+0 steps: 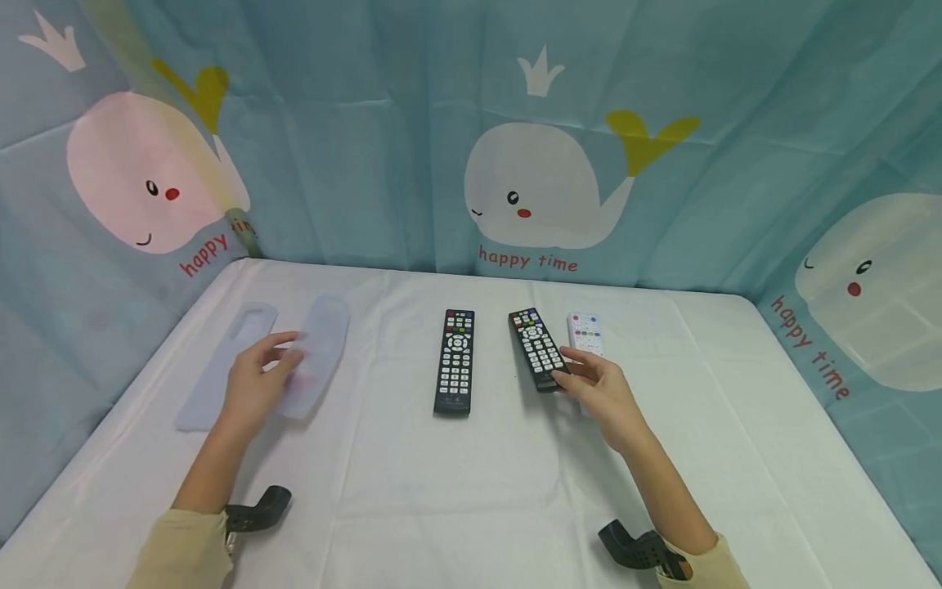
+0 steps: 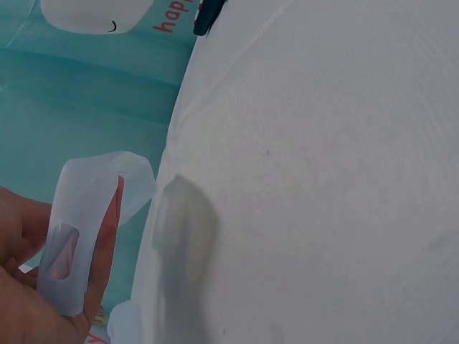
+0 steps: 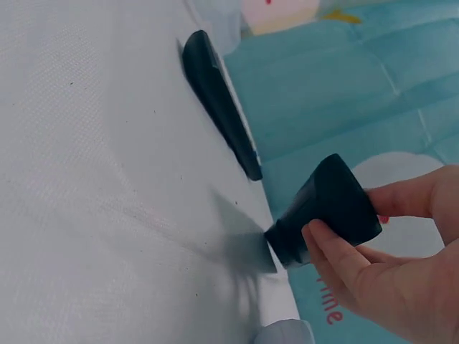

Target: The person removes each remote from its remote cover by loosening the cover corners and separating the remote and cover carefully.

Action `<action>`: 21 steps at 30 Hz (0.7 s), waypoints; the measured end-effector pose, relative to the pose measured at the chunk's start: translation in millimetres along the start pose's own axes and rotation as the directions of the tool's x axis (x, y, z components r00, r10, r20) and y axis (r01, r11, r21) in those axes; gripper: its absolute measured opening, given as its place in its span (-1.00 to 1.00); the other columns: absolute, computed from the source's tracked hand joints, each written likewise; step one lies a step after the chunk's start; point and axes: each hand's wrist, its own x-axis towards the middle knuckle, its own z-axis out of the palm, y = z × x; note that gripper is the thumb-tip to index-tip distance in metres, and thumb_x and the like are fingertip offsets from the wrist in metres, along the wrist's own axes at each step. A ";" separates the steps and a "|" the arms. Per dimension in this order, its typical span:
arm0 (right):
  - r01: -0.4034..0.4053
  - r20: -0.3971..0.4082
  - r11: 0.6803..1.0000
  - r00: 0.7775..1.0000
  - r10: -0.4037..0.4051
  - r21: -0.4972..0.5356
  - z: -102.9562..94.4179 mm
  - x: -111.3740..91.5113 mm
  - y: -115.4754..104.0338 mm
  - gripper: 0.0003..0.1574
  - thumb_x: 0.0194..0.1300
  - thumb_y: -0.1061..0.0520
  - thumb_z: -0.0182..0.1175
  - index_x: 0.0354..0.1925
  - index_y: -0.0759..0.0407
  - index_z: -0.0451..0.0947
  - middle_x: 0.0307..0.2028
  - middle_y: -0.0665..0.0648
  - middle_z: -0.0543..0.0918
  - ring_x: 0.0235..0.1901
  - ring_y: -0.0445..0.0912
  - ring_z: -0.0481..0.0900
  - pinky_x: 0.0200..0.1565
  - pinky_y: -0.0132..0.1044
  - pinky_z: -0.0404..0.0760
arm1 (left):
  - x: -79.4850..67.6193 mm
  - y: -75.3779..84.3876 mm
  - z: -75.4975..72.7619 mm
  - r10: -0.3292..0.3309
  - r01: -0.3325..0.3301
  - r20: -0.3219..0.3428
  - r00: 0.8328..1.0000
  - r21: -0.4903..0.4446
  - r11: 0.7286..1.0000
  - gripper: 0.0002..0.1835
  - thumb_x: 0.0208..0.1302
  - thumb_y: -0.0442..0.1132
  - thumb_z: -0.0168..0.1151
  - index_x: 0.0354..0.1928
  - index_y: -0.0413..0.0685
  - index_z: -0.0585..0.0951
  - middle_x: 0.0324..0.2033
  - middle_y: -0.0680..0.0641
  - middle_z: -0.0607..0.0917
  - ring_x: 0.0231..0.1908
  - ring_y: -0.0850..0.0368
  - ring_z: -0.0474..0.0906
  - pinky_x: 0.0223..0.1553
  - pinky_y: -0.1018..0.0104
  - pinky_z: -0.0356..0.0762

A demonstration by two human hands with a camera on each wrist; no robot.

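Note:
My left hand (image 1: pixel 253 384) holds a translucent, soft-looking remote cover (image 1: pixel 321 348), raised off the table. In the left wrist view, the thumb and fingers close around this cover, and an oval cutout shows near its end. Flat to its left lies a second translucent cover (image 1: pixel 209 393), partly hidden by the hand. My right hand (image 1: pixel 607 401) pinches the lower end of a black remote control (image 1: pixel 536 343) between thumb and fingers. In the right wrist view, the far end of that remote is close to or touching the cloth.
Between the hands, another black remote (image 1: pixel 454 364) lies face up. A white remote (image 1: pixel 586 331) lies behind my right hand, partly covered by it. White cloth (image 1: pixel 412 507) covers the table, and a blue-green curtain (image 1: pixel 383 164) with whales borders it at the back and sides.

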 end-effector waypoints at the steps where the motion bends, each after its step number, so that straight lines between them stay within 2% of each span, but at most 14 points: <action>1: -0.005 0.003 1.000 1.000 0.005 0.001 0.2 -0.1 0.5 -0.30 0.54 0.20 0.22 0.53 0.35 0.32 0.39 0.44 0.44 0.31 0.12 0.52 0.13 -0.35 0.64 | 0.0 -1.0 -0.5 -0.006 0.006 -0.003 1.000 0.000 1.000 -0.56 0.61 -0.23 0.14 0.40 -0.26 0.52 0.19 -0.45 0.59 -0.19 0.28 0.43 -0.32 0.59 0.41; 4: -0.006 0.013 1.000 1.000 0.006 -0.006 1.1 0.5 2.3 -0.29 0.54 0.20 0.23 0.53 0.33 0.32 0.36 0.45 0.46 0.26 0.09 0.56 0.15 -0.28 0.65 | 0.0 -3.3 -2.1 -0.025 0.025 -0.009 1.000 -0.004 1.000 -0.56 0.61 -0.24 0.13 0.40 -0.27 0.51 0.20 -0.45 0.58 -0.16 0.27 0.43 -0.31 0.61 0.42; 8: -0.007 0.031 1.000 0.999 0.008 -0.022 1.4 2.3 5.3 -0.26 0.52 0.22 0.23 0.55 0.28 0.28 0.32 0.45 0.46 0.20 0.07 0.60 0.14 -0.21 0.67 | 0.7 -5.3 -3.3 -0.046 0.046 -0.007 0.999 -0.014 0.999 -0.55 0.61 -0.25 0.12 0.42 -0.29 0.49 0.20 -0.46 0.57 -0.27 0.40 0.42 -0.32 0.62 0.44; 21: -0.038 0.052 0.999 0.998 0.038 0.012 5.6 8.3 12.8 -0.26 0.50 0.36 0.19 0.55 0.21 0.26 0.27 0.47 0.46 0.17 0.15 0.59 0.09 -0.22 0.75 | 4.7 -13.1 -0.9 -0.087 0.087 -0.009 0.996 -0.011 0.996 -0.53 0.62 -0.25 0.11 0.44 -0.29 0.46 0.18 -0.46 0.57 -0.34 0.44 0.41 -0.35 0.59 0.44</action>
